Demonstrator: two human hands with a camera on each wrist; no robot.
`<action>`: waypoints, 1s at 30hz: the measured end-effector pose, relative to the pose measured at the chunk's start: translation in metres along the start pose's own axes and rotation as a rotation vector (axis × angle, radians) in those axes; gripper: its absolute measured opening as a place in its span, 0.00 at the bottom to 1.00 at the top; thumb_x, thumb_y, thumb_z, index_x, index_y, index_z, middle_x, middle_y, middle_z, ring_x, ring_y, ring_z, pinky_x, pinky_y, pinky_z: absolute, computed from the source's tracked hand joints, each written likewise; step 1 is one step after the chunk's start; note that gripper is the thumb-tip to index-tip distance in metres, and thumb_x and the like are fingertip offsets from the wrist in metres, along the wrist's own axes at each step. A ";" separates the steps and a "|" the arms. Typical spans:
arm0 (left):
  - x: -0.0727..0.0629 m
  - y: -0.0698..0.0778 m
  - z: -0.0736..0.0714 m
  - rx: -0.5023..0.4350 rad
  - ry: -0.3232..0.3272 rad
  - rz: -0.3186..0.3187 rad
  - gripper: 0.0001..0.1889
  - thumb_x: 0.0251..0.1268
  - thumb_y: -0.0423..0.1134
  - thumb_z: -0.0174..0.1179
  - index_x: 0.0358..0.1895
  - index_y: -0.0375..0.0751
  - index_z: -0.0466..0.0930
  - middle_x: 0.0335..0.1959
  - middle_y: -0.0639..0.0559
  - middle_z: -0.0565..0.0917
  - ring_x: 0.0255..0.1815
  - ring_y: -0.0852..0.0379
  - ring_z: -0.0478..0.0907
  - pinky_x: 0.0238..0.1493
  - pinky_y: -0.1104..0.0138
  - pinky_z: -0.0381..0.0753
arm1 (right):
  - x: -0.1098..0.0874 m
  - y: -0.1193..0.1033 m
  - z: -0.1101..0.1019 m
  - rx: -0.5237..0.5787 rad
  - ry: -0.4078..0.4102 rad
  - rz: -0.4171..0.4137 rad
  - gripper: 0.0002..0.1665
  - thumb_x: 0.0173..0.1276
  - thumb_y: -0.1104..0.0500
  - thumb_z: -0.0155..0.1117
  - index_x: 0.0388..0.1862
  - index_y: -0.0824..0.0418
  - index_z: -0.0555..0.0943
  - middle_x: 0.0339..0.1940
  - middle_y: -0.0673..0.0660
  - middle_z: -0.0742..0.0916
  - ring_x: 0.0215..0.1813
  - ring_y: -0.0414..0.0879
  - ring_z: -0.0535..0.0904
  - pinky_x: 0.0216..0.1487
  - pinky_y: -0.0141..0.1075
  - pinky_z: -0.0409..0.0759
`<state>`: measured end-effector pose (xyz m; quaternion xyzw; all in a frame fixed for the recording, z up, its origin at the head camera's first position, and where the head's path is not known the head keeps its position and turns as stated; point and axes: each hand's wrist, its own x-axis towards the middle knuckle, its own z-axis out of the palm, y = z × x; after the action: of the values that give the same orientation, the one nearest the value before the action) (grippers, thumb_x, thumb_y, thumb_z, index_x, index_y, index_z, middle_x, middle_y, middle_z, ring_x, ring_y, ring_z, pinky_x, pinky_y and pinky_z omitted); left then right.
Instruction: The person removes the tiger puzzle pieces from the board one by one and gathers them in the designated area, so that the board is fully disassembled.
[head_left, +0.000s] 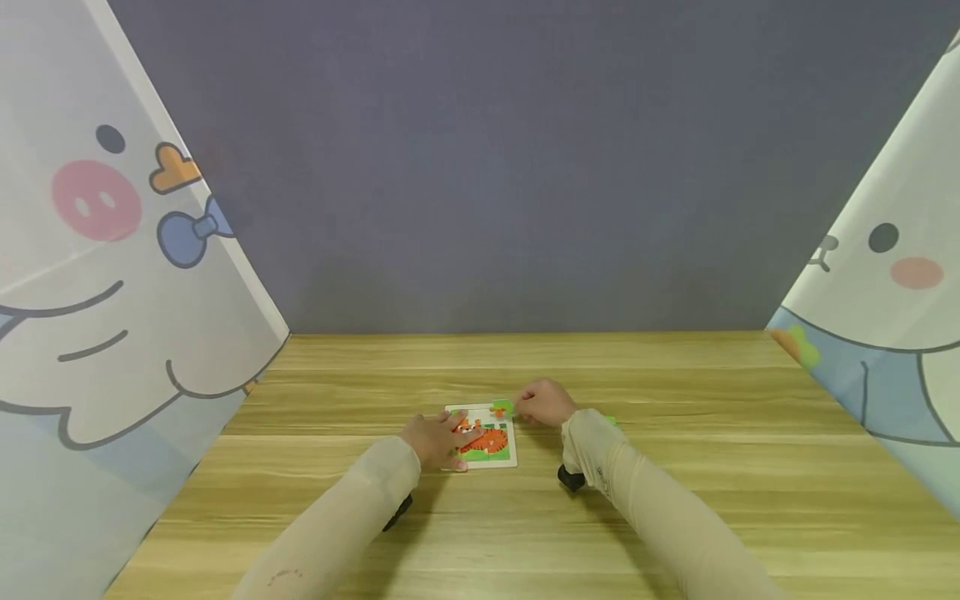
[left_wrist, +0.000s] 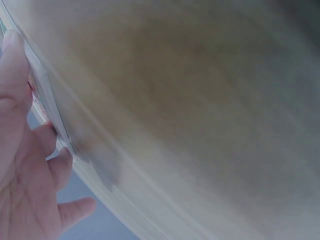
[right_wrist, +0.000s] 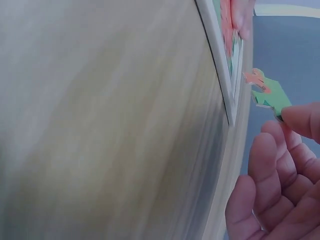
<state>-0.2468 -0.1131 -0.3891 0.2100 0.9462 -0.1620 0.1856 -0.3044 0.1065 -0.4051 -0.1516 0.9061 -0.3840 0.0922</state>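
Observation:
A white-framed jigsaw puzzle (head_left: 495, 465) with an orange tiger picture on green lies flat on the wooden table. My left hand (head_left: 437, 440) rests on its left side with fingers spread, covering part of the picture. In the left wrist view the thumb and fingers (left_wrist: 62, 167) lie along the frame's edge. Between thumb and index finger my right hand (head_left: 545, 403) pinches a puzzle piece (right_wrist: 276, 92), green with an orange part. The right wrist view has this piece raised off the board, beyond its frame corner; from the head it overlaps the puzzle's upper right corner.
Another green item (head_left: 610, 420) shows just past the right sleeve, mostly hidden by it. A grey partition (head_left: 525, 167) stands along the table's far edge. Cartoon-printed curtains (head_left: 90, 350) flank the wooden table (head_left: 480, 533) on both sides.

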 end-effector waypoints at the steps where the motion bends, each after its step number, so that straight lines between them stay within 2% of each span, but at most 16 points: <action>1: 0.000 0.000 0.000 -0.001 -0.001 -0.001 0.37 0.67 0.65 0.48 0.79 0.72 0.51 0.81 0.59 0.53 0.79 0.56 0.55 0.72 0.53 0.64 | 0.000 0.003 -0.002 0.000 0.000 0.005 0.11 0.68 0.64 0.60 0.29 0.62 0.88 0.21 0.52 0.86 0.22 0.42 0.80 0.45 0.43 0.82; 4: 0.001 0.000 0.000 -0.004 0.003 0.003 0.37 0.67 0.65 0.48 0.79 0.72 0.51 0.81 0.59 0.53 0.79 0.56 0.55 0.72 0.52 0.64 | -0.001 0.010 -0.007 -0.007 0.002 -0.007 0.11 0.68 0.64 0.60 0.28 0.62 0.87 0.21 0.51 0.85 0.22 0.42 0.80 0.46 0.44 0.82; 11: -0.001 0.001 0.000 -0.025 0.015 0.010 0.37 0.67 0.65 0.50 0.78 0.71 0.53 0.81 0.59 0.54 0.78 0.56 0.56 0.72 0.52 0.65 | -0.008 0.028 -0.022 -0.042 0.020 0.005 0.09 0.66 0.63 0.61 0.29 0.62 0.87 0.19 0.50 0.84 0.21 0.40 0.79 0.39 0.40 0.82; 17: -0.002 -0.001 0.000 -0.022 0.026 0.010 0.36 0.66 0.65 0.50 0.78 0.71 0.54 0.80 0.59 0.55 0.78 0.56 0.57 0.71 0.52 0.66 | -0.015 0.033 -0.036 -0.006 0.014 0.012 0.10 0.67 0.64 0.60 0.27 0.65 0.85 0.25 0.52 0.86 0.25 0.42 0.80 0.39 0.40 0.83; 21: -0.004 -0.002 -0.001 -0.021 0.026 0.011 0.36 0.66 0.65 0.50 0.78 0.71 0.54 0.80 0.58 0.56 0.78 0.56 0.57 0.70 0.53 0.67 | -0.022 0.032 -0.043 0.012 0.022 0.037 0.12 0.66 0.66 0.58 0.24 0.65 0.84 0.23 0.54 0.85 0.24 0.43 0.78 0.40 0.39 0.81; 23: -0.004 -0.002 -0.001 -0.023 0.028 0.012 0.36 0.67 0.65 0.51 0.78 0.71 0.55 0.80 0.58 0.56 0.78 0.56 0.57 0.70 0.53 0.68 | -0.026 0.032 -0.046 0.015 0.018 0.045 0.14 0.66 0.66 0.57 0.20 0.63 0.80 0.17 0.53 0.81 0.21 0.42 0.73 0.37 0.38 0.77; 26: -0.005 -0.002 -0.001 -0.032 0.029 0.012 0.36 0.67 0.65 0.51 0.78 0.71 0.55 0.80 0.58 0.56 0.78 0.55 0.57 0.70 0.52 0.67 | -0.032 0.033 -0.050 0.049 0.013 0.056 0.20 0.65 0.68 0.55 0.13 0.57 0.70 0.12 0.48 0.72 0.18 0.41 0.62 0.32 0.36 0.69; 28: -0.005 -0.002 -0.001 -0.037 0.031 0.014 0.36 0.67 0.65 0.52 0.78 0.71 0.55 0.80 0.58 0.56 0.78 0.55 0.57 0.70 0.52 0.67 | -0.035 0.035 -0.053 0.071 0.003 0.059 0.23 0.64 0.68 0.53 0.11 0.54 0.62 0.10 0.48 0.66 0.17 0.42 0.56 0.30 0.36 0.65; 30: -0.005 -0.002 -0.001 -0.038 0.032 0.016 0.36 0.67 0.65 0.51 0.78 0.71 0.55 0.80 0.58 0.56 0.78 0.55 0.57 0.70 0.52 0.67 | -0.038 0.037 -0.056 0.100 0.005 0.072 0.24 0.64 0.69 0.52 0.11 0.53 0.60 0.10 0.48 0.64 0.17 0.42 0.54 0.29 0.35 0.63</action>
<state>-0.2435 -0.1164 -0.3855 0.2165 0.9502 -0.1389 0.1758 -0.2921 0.1816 -0.3919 -0.1129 0.8909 -0.4256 0.1111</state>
